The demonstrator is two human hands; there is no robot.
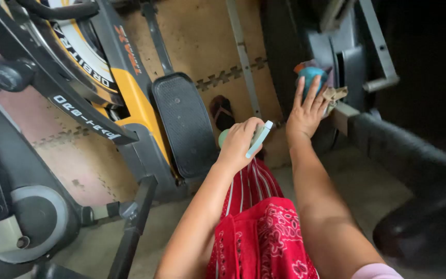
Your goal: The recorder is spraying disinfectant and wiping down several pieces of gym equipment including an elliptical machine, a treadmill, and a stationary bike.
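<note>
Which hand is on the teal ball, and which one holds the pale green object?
The right hand rests on the round teal ball. The left hand grips the pale green object, nearer the red patterned cloth.

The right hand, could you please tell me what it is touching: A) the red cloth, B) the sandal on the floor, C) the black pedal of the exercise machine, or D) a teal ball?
D: the right hand reaches forward with its fingers spread against the teal ball, well away from the black pedal and the sandal.
</note>
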